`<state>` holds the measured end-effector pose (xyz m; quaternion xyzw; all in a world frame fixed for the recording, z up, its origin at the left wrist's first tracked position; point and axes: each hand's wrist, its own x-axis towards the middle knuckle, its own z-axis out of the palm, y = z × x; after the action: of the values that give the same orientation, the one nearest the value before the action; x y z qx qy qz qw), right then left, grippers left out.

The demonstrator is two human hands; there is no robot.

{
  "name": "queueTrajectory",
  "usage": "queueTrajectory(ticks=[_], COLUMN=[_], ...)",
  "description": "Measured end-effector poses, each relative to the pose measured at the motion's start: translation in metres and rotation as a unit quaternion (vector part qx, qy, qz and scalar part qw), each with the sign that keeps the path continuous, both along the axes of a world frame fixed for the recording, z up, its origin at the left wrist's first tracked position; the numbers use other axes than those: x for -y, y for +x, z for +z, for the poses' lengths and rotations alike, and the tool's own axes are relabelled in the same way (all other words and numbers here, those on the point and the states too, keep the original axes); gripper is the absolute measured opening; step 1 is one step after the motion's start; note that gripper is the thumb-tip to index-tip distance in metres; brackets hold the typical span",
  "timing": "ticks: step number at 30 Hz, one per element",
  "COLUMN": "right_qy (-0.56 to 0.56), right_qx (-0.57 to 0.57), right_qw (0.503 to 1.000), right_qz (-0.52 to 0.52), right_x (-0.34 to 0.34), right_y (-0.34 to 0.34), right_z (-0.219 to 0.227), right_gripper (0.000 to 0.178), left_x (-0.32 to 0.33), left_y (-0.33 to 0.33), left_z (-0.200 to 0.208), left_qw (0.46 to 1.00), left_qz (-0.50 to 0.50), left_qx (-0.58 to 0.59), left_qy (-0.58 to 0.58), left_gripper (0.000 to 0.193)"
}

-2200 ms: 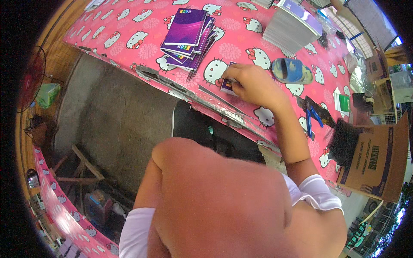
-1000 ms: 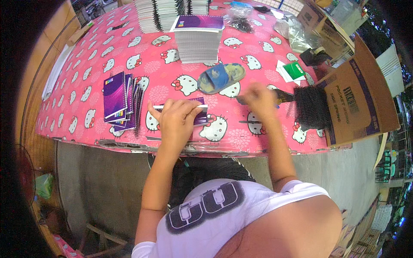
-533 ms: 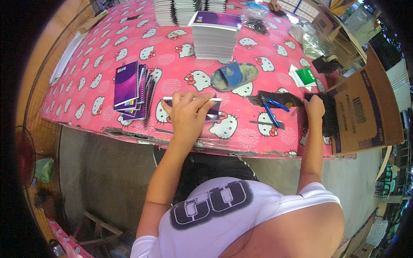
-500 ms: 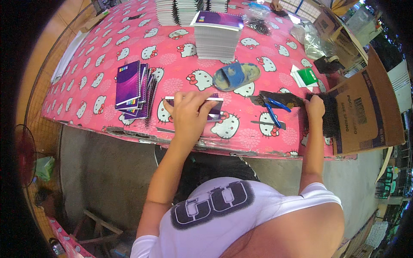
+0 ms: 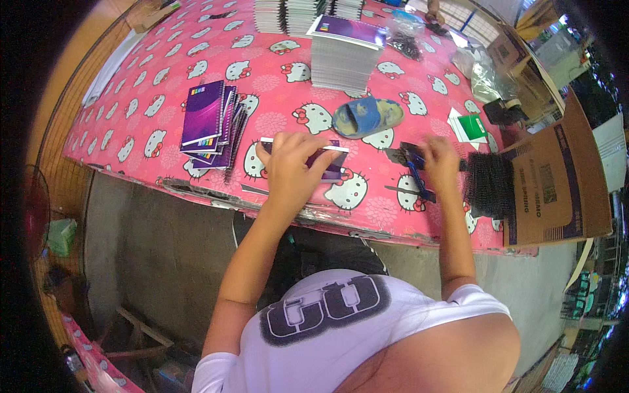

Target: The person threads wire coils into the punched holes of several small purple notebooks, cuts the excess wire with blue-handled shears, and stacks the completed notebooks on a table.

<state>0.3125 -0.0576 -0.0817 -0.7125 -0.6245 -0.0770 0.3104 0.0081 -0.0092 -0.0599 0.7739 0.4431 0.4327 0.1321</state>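
My left hand is closed over a small purple notebook lying near the table's front edge, thumb and fingers gripping its sides. A pale strip shows along the notebook's far edge. To the right, my right hand is over the table with its fingers curled together; anything thin between them is too small to make out. Just left of it are blue-handled pliers, partly hidden by the hand. A bundle of black spiral binding coils lies right of that hand, against a cardboard box.
Finished-looking purple spiral notebooks lie stacked at left. Beyond my hands are a blue slipper and a tall stack of notebook sheets. A green card sits at right. Another person's hand shows at the far side.
My right hand has moved left from the black coils to beside the pliers. My left hand stays on the notebook. The whole view has shifted slightly.
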Motion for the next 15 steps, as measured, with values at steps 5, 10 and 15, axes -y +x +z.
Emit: queueTrajectory(ticks=[5,10,15], right_qy=[0.011,0.008,-0.085], right_qx=[-0.219,-0.246,-0.252], right_qw=[0.953,0.949,0.918], right_qz=[0.208,0.195,0.294], right_x=[-0.002,-0.007,-0.013], right_y=[-0.114,-0.107,-0.103], right_z=[0.033,0.033,0.043], right_gripper=[0.02,0.018,0.017], left_x=[-0.001,0.002,0.0], left_y=[-0.004,-0.003,-0.006], left_z=[0.002,0.004,0.001], left_qw=[1.0,1.0,1.0], left_qz=[0.002,-0.007,-0.015], left_qx=[-0.023,-0.013,0.018], left_qy=[-0.014,-0.008,-0.006], left_gripper=[0.02,0.02,0.019])
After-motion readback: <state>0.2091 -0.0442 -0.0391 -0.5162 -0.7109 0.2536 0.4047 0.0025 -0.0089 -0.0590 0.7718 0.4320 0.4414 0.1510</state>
